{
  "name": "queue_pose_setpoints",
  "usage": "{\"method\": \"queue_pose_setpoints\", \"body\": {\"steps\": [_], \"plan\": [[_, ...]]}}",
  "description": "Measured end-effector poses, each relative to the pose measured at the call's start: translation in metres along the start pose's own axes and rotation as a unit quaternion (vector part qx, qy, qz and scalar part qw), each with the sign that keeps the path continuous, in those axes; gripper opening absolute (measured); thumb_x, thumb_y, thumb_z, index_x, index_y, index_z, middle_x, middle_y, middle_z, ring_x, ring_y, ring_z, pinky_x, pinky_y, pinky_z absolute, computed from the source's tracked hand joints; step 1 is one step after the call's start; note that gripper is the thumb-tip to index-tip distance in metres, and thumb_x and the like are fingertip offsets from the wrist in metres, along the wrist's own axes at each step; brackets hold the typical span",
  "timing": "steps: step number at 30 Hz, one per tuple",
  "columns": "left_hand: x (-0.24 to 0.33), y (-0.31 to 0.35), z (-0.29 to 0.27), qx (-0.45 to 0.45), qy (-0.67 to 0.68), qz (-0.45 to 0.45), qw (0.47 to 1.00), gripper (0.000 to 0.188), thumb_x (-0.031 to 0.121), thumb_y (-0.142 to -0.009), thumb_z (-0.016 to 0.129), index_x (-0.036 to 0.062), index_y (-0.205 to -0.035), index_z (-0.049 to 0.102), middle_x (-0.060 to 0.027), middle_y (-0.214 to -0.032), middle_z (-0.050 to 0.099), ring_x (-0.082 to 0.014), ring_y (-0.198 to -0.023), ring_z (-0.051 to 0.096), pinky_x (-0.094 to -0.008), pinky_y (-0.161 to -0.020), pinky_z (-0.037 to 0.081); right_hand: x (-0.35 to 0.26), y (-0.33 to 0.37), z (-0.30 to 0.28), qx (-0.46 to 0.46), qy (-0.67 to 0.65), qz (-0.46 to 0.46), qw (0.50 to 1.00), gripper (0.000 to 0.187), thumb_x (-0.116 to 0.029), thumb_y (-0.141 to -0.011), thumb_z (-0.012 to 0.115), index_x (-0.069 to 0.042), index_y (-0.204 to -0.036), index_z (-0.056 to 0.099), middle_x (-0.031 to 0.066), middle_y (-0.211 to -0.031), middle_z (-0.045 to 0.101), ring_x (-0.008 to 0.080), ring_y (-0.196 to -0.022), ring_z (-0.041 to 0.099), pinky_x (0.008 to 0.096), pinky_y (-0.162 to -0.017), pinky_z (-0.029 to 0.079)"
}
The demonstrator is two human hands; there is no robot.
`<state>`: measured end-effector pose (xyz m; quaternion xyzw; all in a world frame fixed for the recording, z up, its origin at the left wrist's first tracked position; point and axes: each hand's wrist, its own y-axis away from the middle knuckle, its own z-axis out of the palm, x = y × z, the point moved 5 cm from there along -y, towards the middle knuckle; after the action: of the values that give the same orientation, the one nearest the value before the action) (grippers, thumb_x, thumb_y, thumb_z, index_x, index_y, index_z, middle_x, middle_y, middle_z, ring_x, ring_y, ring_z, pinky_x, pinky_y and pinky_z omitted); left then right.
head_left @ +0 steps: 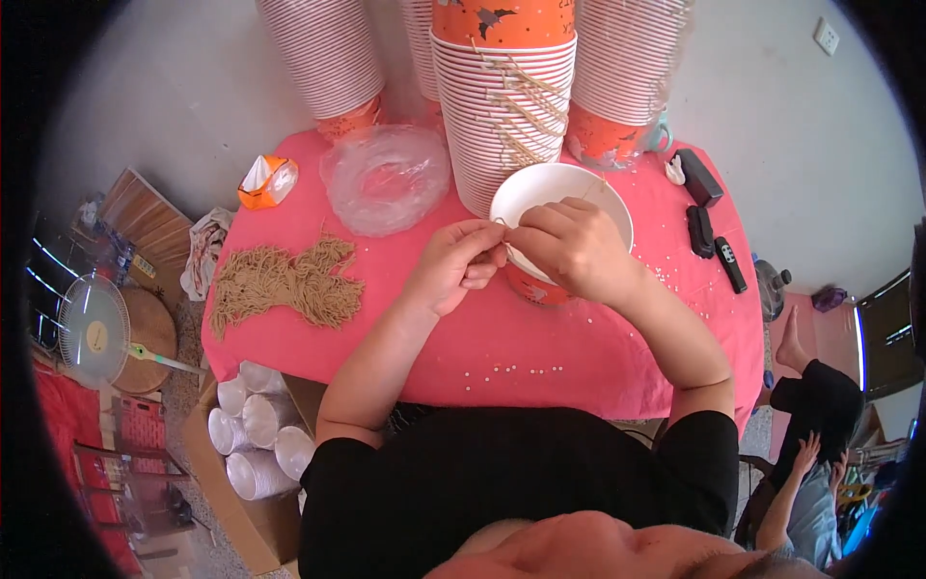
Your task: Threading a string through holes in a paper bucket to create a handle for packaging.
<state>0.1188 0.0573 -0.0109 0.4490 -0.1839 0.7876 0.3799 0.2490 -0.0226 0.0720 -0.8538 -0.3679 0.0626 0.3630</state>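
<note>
A paper bucket [542, 184] with a white inside and an orange printed outside stands in front of me on the pink-covered table. At its near left rim, my left hand [449, 264] is closed, thumb and forefinger pinching a thin tan cord [501, 222]. My right hand [576, 243] reaches over the bucket and pinches the same cord, its fingertips close to the left ones. A short bit of cord also shows at the bucket's far right rim. Just behind rises a tall stack of nested buckets [482, 125], with tan cord handles hanging on its right side.
Loose tan cords [286, 282] lie in a heap at the left, near a clear plastic bag [388, 180] and a tissue pack [267, 182]. Small black items [699, 232] and white beads lie at right. A carton [236, 521] of plastic cups stands below left. Another person sits at right.
</note>
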Motion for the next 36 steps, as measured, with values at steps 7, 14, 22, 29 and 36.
{"method": "queue_pose_setpoints", "body": {"steps": [7, 14, 22, 29, 36], "plan": [[0.008, 0.011, 0.001, -0.037, -0.122, 0.040, 0.991, 0.021, 0.013, -0.095, 0.059, -0.0005, -0.111, 0.064, -0.0035, -0.084, 0.065, -0.0013, -0.059, 0.047, -0.0157, -0.049, 0.036, 0.015, 0.002, -0.021, -0.028, -0.135, 0.089, 0.986, 0.010, -0.009, -0.080, 0.066, -0.006, -0.087, 0.060, 0.0099, -0.077, 0.059, 0.0308, -0.071, 0.062, 0.0412, -0.061, 0.048], [0.006, 0.011, 0.000, 0.019, -0.218, 0.099, 0.971, 0.015, 0.007, -0.093, 0.063, -0.0012, -0.105, 0.065, -0.0020, -0.089, 0.065, -0.0053, -0.075, 0.056, -0.0203, -0.067, 0.046, 0.015, -0.002, -0.017, -0.063, -0.233, 0.098, 0.965, 0.008, -0.006, -0.086, 0.062, -0.001, -0.082, 0.057, 0.0114, -0.077, 0.058, 0.0319, -0.071, 0.059, 0.0413, -0.061, 0.044], [-0.002, 0.010, 0.003, 0.016, -0.141, 0.077, 0.987, 0.012, 0.011, -0.094, 0.062, 0.0033, -0.102, 0.064, 0.0040, -0.080, 0.059, 0.0008, -0.059, 0.043, -0.0158, -0.050, 0.031, 0.017, -0.004, 0.007, -0.081, -0.192, 0.103, 0.973, 0.011, -0.013, -0.087, 0.062, -0.003, -0.084, 0.060, 0.0124, -0.078, 0.061, 0.0339, -0.071, 0.061, 0.0443, -0.063, 0.046], [-0.007, 0.012, -0.001, -0.018, -0.030, 0.062, 0.997, 0.012, 0.013, -0.093, 0.062, 0.0045, -0.102, 0.063, 0.0056, -0.076, 0.054, 0.0009, -0.055, 0.036, -0.0165, -0.046, 0.026, 0.015, -0.003, 0.010, -0.092, -0.158, 0.101, 0.978, 0.010, -0.013, -0.086, 0.063, -0.003, -0.085, 0.061, 0.0110, -0.075, 0.060, 0.0334, -0.070, 0.060, 0.0435, -0.063, 0.046], [-0.004, 0.012, 0.003, 0.030, -0.128, 0.114, 0.985, 0.008, 0.009, -0.090, 0.066, 0.0052, -0.097, 0.064, 0.0057, -0.076, 0.056, 0.0008, -0.060, 0.044, -0.0156, -0.050, 0.031, 0.012, -0.004, 0.010, -0.086, -0.181, 0.105, 0.974, 0.010, -0.012, -0.086, 0.062, -0.003, -0.085, 0.061, 0.0113, -0.077, 0.061, 0.0341, -0.071, 0.061, 0.0442, -0.063, 0.046]]}}
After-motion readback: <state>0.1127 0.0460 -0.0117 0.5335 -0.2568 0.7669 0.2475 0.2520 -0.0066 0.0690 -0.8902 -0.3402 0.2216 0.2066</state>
